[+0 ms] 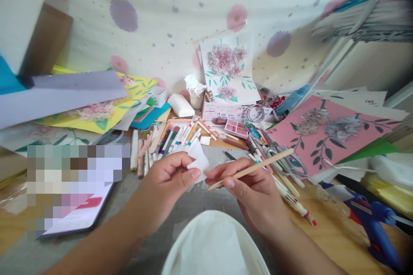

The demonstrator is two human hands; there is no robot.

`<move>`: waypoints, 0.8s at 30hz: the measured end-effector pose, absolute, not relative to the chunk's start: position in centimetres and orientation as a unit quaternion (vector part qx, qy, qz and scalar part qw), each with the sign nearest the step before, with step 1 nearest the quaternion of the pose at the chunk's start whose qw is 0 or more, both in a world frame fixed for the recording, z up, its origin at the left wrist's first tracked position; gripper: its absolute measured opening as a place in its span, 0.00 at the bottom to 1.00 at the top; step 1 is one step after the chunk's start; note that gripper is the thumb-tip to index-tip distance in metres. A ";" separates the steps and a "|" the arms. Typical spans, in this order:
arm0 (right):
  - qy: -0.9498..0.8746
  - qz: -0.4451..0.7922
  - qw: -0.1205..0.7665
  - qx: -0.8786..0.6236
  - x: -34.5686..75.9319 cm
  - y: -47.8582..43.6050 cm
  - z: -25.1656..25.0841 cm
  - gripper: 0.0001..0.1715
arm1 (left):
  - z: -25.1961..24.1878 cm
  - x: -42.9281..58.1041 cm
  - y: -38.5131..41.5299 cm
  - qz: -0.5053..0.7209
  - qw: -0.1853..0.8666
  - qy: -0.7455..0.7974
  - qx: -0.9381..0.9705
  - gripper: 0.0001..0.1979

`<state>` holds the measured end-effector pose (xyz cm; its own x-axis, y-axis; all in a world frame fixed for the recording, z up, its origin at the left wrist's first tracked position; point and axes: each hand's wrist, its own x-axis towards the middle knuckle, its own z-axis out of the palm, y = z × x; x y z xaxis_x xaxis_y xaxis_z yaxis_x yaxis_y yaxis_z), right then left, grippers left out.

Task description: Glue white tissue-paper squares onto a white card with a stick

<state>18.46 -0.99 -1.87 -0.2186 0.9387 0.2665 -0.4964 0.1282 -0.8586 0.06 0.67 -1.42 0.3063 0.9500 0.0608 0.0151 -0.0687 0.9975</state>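
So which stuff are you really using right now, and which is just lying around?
In use:
- left hand pinching the white paper scrap
- right hand holding the wooden stick

Lying about:
- pens
- scissors
- blue glue gun
- pink flower card
- white flower picture

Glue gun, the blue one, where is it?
Head view: the blue glue gun lies at the lower right on the wooden table, right of the right hand holding a wooden stick.
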 end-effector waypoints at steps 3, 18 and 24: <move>-0.474 0.622 0.578 -0.233 18.3 -0.9 -1.9 0.02 | -1.2 0.2 0.6 0.427 0.519 0.419 0.611 0.13; -0.515 0.585 0.562 -0.278 19.3 -0.5 -2.0 0.03 | -1.8 -0.3 0.9 0.434 0.562 0.403 0.578 0.11; -0.479 0.570 0.607 -0.280 19.2 -0.2 -2.1 0.03 | -1.5 -0.2 0.9 0.427 0.530 0.414 0.605 0.12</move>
<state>19.16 -0.15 -2.13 -0.1073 0.9593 0.2613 -0.4229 0.1938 -0.8852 -0.18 0.89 -1.52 0.2937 0.9527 0.0783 0.0487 -0.0967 0.9941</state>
